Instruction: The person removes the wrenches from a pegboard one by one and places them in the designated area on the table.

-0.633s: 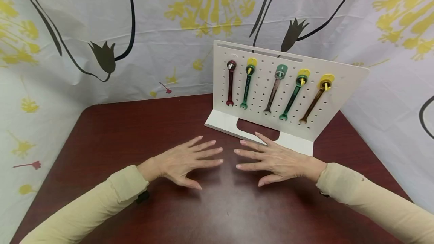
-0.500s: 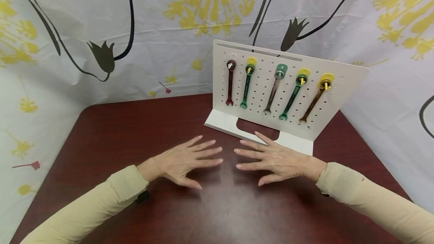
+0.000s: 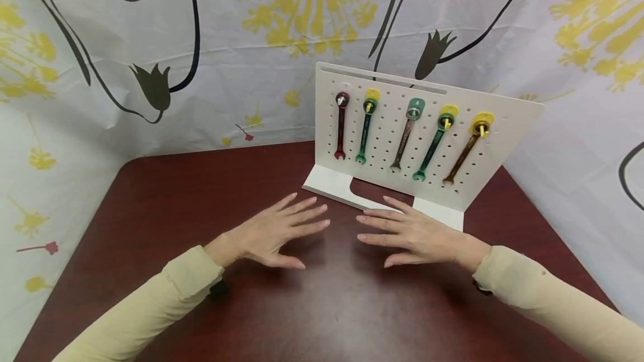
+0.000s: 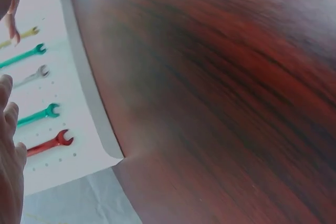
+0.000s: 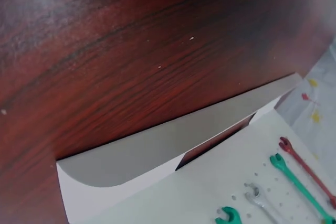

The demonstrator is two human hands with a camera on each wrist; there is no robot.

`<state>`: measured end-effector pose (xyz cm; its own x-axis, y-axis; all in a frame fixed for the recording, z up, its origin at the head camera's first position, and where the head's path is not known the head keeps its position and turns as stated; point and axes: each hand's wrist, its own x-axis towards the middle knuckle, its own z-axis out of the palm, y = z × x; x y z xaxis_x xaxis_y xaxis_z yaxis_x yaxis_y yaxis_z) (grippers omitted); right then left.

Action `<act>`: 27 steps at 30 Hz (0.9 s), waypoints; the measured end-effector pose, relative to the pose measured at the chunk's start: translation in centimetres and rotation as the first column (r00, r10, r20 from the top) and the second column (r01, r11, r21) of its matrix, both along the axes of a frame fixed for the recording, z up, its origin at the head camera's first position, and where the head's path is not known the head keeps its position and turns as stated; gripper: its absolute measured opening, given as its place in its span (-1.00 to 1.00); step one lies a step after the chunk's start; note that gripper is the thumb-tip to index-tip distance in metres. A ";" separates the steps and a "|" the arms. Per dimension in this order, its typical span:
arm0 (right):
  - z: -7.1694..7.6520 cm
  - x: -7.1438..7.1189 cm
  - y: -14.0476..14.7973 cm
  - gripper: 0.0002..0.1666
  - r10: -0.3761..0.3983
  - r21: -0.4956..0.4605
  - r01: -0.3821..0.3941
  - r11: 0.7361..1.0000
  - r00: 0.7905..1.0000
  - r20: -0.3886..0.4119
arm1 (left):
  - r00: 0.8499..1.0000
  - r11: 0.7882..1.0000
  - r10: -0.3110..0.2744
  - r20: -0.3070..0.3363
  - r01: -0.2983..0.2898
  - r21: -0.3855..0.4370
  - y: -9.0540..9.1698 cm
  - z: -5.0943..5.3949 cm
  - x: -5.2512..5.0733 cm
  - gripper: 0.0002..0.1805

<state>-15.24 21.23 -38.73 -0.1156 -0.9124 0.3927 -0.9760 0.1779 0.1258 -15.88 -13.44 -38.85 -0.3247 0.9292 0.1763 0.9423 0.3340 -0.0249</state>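
Both hands are held above the dark red table with fingers spread and nothing in them. The left hand [image 3: 271,233] is at the table's middle, left of a white pegboard stand [image 3: 503,144]. The right hand [image 3: 417,233] is just in front of the stand's base and covers part of it. On the board hang a red wrench [image 3: 341,127], a green wrench [image 3: 364,136], a silver-grey wrench [image 3: 404,141], a second green wrench [image 3: 431,152] and a bronze wrench [image 3: 464,155]. In the left wrist view, fingers [image 4: 8,114] partly hide the board.
Yellow tags [image 3: 484,119] and a teal tag [image 3: 416,104] sit behind some wrench heads. The stand's base [image 3: 327,179] has a cut-out opening. A printed white curtain [image 3: 226,43] surrounds the back and sides of the dark red table [image 3: 201,183].
The right hand has shifted slightly to the right. The left hand's fingers have turned a little upward, and its thumb has risen slightly. The wrenches have not moved on the board.
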 end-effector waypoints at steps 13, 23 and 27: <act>1.8 0.5 4.3 -0.52 -0.176 -0.560 0.178 0.809 0.983 0.058 | 0.941 0.801 0.182 0.285 -0.309 0.512 1.6 -0.9 -1.7 -0.29; 4.0 0.6 9.7 -0.75 -0.110 -0.867 0.484 0.116 0.874 0.473 | 0.746 0.380 0.091 0.660 -0.638 0.669 4.1 -1.0 -3.7 -0.49; 3.6 -0.3 11.2 -0.69 0.043 -0.837 0.542 -0.076 0.841 0.540 | 0.680 0.270 0.025 0.733 -0.711 0.649 5.2 0.1 -3.9 -0.51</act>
<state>-15.58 32.45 -35.16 -0.5893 0.4557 0.6672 -0.7235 0.0699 -0.6868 -19.81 -8.19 -38.72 -0.9131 0.0734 0.4010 0.4075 0.1381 0.9027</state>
